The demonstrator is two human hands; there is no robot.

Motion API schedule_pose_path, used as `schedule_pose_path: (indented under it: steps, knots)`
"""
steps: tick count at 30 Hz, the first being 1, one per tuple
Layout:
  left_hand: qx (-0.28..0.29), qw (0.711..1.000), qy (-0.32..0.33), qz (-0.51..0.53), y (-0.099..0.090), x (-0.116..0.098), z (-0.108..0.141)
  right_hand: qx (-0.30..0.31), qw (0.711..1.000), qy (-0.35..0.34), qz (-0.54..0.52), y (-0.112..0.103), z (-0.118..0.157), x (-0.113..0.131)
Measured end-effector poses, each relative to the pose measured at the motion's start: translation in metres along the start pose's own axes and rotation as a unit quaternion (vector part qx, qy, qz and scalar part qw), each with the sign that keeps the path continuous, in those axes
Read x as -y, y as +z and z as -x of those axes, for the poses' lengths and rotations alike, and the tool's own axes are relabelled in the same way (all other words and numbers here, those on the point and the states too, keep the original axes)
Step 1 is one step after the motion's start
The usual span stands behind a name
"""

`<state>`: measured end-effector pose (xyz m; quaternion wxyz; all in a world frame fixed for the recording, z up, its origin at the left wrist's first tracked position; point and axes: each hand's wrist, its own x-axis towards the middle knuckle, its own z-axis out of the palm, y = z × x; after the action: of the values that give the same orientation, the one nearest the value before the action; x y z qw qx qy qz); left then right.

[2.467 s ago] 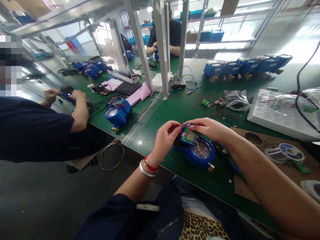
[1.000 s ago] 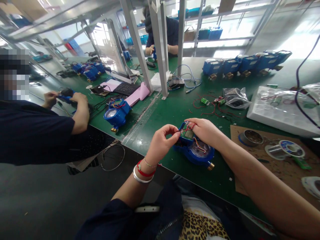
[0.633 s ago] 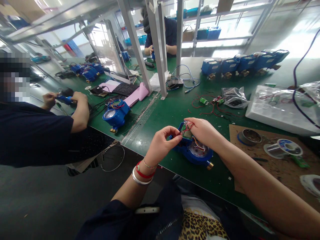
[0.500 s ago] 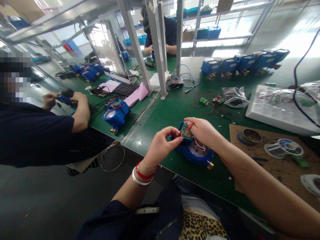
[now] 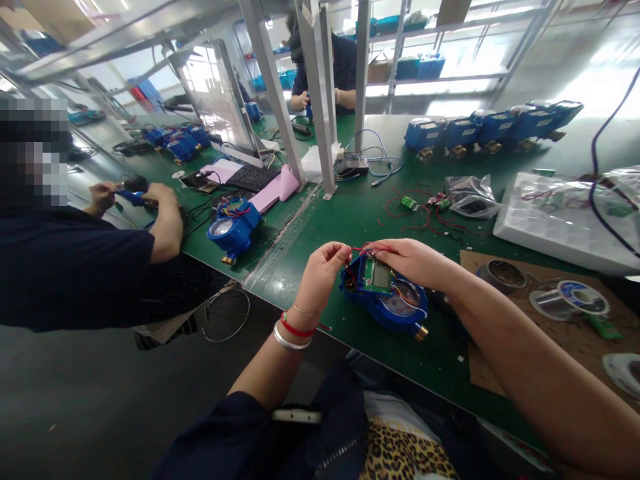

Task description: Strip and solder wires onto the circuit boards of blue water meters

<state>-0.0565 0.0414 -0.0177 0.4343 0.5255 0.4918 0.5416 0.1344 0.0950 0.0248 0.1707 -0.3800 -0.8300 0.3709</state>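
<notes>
A blue water meter (image 5: 387, 308) lies on the green table in front of me, its brass fitting pointing toward the near right. In its open housing sits a green circuit board (image 5: 379, 275) with a small grey display. My left hand (image 5: 325, 270) pinches a thin red wire (image 5: 357, 249) just left of the housing, above its edge. Over the board's far right side rests my right hand (image 5: 407, 260), its thumb against the board's upper edge and its other fingers mostly hidden behind the housing. Coloured wires run across the meter's round dial.
Several blue meters (image 5: 483, 132) stand in a row at the back. Another blue meter (image 5: 233, 227) sits to the left, near a co-worker's arm (image 5: 167, 223). On the right are a cardboard sheet (image 5: 483, 360), a solder spool (image 5: 570, 298) and a white foam tray (image 5: 530, 230).
My left hand has drawn back from the board and lifted slightly, with the red wire stretched. More of the board and its display now shows. My right hand has shifted slightly rightward.
</notes>
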Motion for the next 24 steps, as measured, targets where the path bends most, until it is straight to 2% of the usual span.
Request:
schedule_pose_path:
  steps: [5,8,12,16,19,21,24]
  knots:
    - [0.007,1.000,-0.009,-0.017,0.004,0.011,-0.012,0.054,0.982,0.001,-0.183,0.001,-0.006,-0.014]
    - [0.007,1.000,-0.001,-0.019,0.007,0.013,-0.017,0.042,0.957,0.015,-0.288,0.005,-0.007,-0.017]
    - [0.012,0.999,-0.010,-0.033,0.008,0.017,-0.021,0.009,0.915,0.067,-0.398,0.013,-0.004,-0.013]
    - [0.047,0.999,-0.028,0.003,0.002,0.021,-0.022,-0.025,0.884,0.082,-0.459,0.016,0.001,-0.010]
    - [0.075,0.996,-0.034,0.033,0.000,0.023,-0.022,0.007,0.866,0.071,-0.494,0.017,0.004,-0.008]
    - [0.081,0.997,-0.009,0.016,0.001,0.023,-0.021,0.010,0.857,0.052,-0.512,0.018,0.004,-0.006]
    - [0.084,0.995,0.041,-0.016,0.007,0.025,-0.018,-0.039,0.858,0.039,-0.510,0.022,0.002,-0.001]
